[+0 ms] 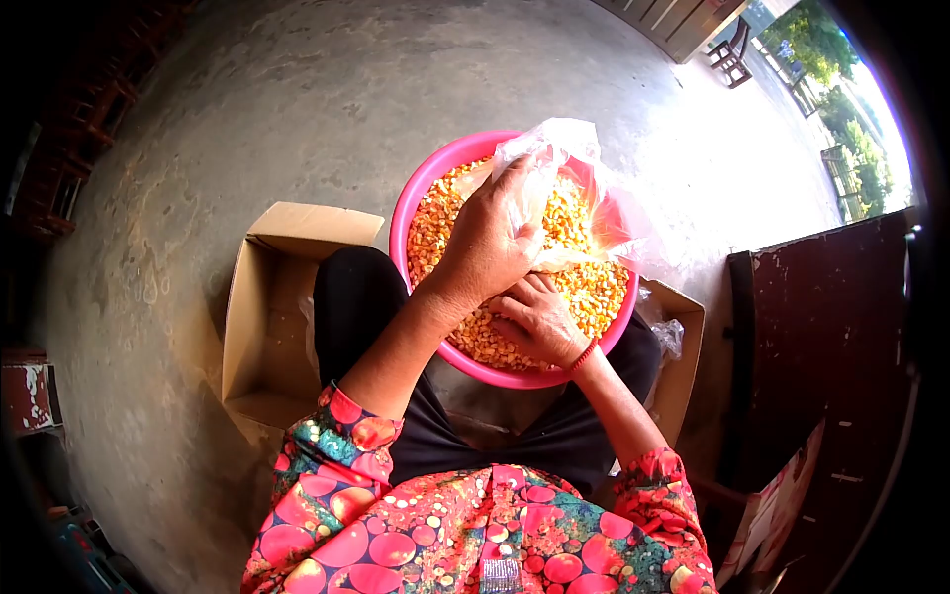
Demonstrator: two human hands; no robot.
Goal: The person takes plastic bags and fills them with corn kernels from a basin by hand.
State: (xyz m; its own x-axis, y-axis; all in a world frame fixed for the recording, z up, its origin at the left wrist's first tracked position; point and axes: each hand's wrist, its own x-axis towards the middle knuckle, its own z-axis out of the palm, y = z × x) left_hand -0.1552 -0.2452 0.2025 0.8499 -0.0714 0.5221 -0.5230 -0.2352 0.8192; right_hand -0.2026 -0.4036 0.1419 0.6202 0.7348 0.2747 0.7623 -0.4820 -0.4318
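A pink basin full of yellow-orange corn kernels rests between my knees. My left hand is closed on the edge of a clear plastic bag, holding it up over the kernels. The bag spreads across the right half of the basin, and sunlight washes out part of it. Just below the bag's mouth, my right hand is in the corn, with its fingers curled into the kernels and the fingertips partly hidden. A red bracelet is on the right wrist.
An open cardboard box stands by my left knee. Another cardboard box, with crumpled plastic in it, is by my right knee. A dark red wooden panel stands at the right. Near the bright doorway is a chair.
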